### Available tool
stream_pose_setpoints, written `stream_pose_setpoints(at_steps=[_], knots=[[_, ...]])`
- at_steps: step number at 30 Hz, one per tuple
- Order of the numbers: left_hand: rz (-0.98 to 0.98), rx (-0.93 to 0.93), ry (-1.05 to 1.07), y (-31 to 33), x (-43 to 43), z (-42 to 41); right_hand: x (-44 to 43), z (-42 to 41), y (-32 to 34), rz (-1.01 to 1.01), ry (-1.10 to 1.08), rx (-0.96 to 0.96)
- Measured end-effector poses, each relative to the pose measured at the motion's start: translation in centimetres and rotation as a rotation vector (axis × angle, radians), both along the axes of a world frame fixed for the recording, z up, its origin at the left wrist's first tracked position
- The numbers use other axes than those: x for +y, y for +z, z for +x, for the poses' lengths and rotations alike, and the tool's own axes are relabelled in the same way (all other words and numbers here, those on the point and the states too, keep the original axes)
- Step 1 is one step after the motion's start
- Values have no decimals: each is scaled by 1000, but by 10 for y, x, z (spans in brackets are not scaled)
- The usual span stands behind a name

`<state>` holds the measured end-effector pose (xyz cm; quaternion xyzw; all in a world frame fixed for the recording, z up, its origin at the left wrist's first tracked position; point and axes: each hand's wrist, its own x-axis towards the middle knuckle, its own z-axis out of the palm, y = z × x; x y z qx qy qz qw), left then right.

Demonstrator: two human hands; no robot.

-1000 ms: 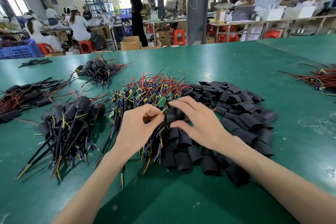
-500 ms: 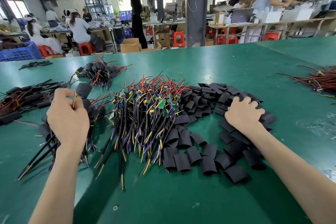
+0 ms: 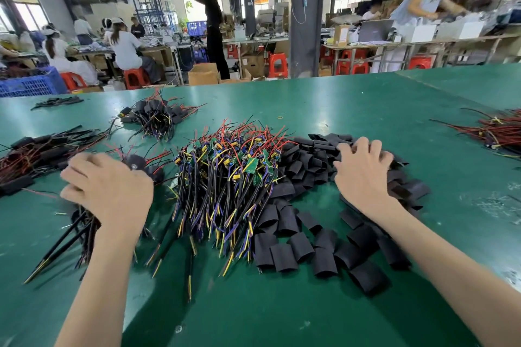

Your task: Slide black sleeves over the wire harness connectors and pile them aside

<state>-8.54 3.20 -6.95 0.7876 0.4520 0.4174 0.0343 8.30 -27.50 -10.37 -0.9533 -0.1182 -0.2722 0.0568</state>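
Observation:
On the green table (image 3: 282, 307) lies a heap of bare wire harnesses (image 3: 225, 180) with green boards and coloured wires. To its right spreads a pile of loose black sleeves (image 3: 296, 248). My left hand (image 3: 110, 191) sits low over the pile of sleeved harnesses (image 3: 64, 242) at the left. Its fingers are curled, and a sleeved harness end (image 3: 135, 163) sticks out beside the thumb. My right hand (image 3: 363, 175) lies on the far part of the sleeve pile, its fingers curled down onto a black sleeve. Which sleeve it grips is hidden under the fingers.
More sleeved bundles lie at the far left (image 3: 36, 155) and behind the heap (image 3: 155, 118). A red wire bundle (image 3: 499, 132) sits at the right edge. Beyond the table's far edge, people work at benches among red stools and cardboard boxes.
My left hand carried a sleeved harness from the middle to the left pile and has come down onto it. My right hand moved right onto the sleeve pile and stays there.

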Motion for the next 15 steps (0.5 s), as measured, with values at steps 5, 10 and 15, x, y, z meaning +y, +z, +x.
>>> stream_pose_setpoints(at_steps=[5,10,15], knots=[[-23,-7,-415,1,-20,25,8,-16,-10,184,568,55],[-155,112,-597,-12,-42,59,11,-19,-10,317,645,121],[-110,159,-557,-6,-44,75,6,-19,-8,358,614,185]])
